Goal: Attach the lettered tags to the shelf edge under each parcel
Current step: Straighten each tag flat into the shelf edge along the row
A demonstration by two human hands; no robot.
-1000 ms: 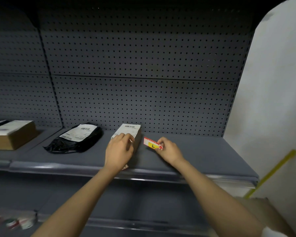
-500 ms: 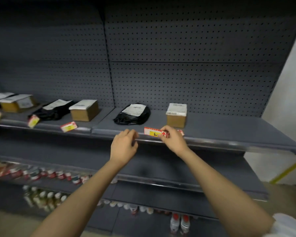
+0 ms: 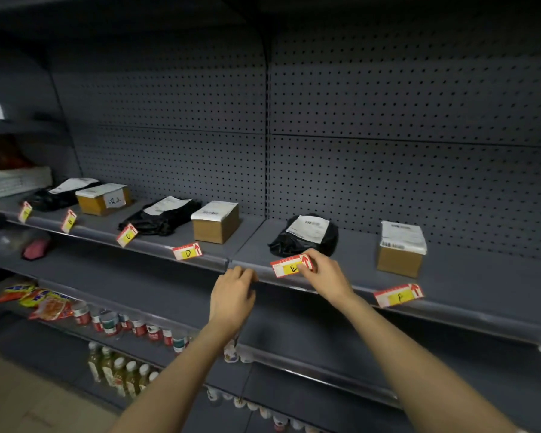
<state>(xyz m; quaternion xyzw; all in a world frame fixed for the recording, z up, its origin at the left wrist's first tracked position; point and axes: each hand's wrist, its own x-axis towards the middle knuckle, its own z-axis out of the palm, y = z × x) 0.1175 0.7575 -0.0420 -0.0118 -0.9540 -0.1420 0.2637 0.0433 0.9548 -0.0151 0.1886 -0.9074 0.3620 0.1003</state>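
A: What do we have in our grip?

B: Our right hand (image 3: 328, 276) pinches the E tag (image 3: 291, 266), a small flat card, red-edged with a yellow panel and a red arrow, by its right end. It sits at the shelf edge (image 3: 450, 312), just in front of the black bag parcel (image 3: 305, 235). Our left hand (image 3: 233, 295) is loosely curled and holds nothing, just left of the E tag and below the edge.

A: How many tags do we count along that edge?

B: Six: one at the far left (image 3: 25, 211), another (image 3: 68, 220), the C tag (image 3: 127, 235), the D tag (image 3: 187, 252), the E tag, then the F tag (image 3: 398, 295) to its right.

A: And parcels?

B: Six as well. Three soft, crinkled black plastic bags and three brown cardboard boxes, all with white paper labels. The box (image 3: 400, 248) right of the E tag stands above the F tag. Behind them is grey perforated metal panelling (image 3: 388, 170).
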